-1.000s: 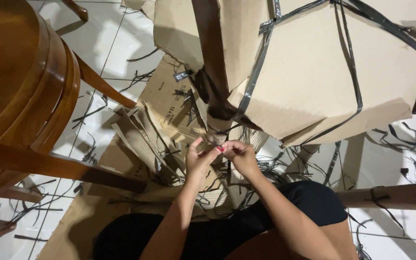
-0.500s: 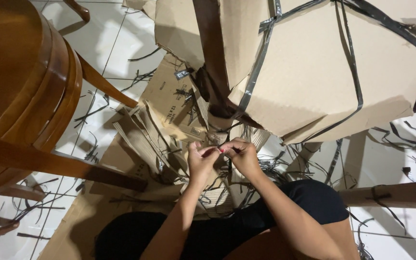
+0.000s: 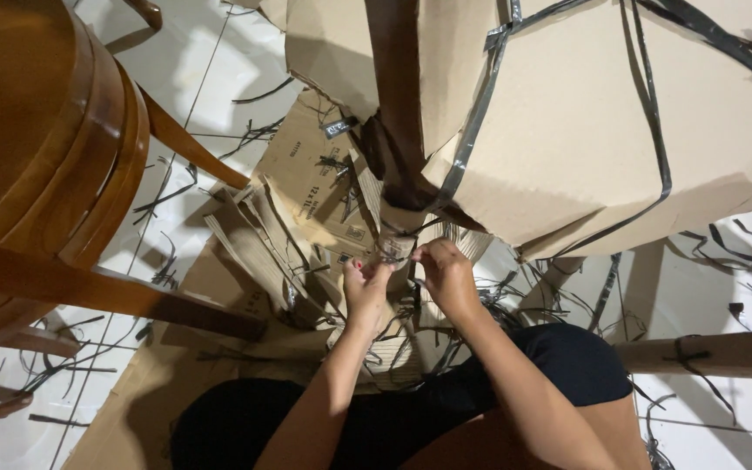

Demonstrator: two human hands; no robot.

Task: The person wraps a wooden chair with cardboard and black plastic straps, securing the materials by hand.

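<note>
— What can't you make out from here?
— My fingertips (image 3: 391, 265) cover whatever they pinch. The brown wooden chair (image 3: 36, 165) runs off the left edge, and the strapped cardboard-wrapped bundle (image 3: 602, 113) off the top.

We see a large brown cardboard-wrapped bundle (image 3: 602, 113) at upper right, angular, bound with dark grey straps. Below and left of it, flattened tan cardboard sheets (image 3: 306, 174) lie on the floor, bearing small dark print. A small grey tag (image 3: 339, 128) sits at the sheets' upper edge. Bottom left, another plain cardboard sheet (image 3: 132, 409) lies flat.
</note>
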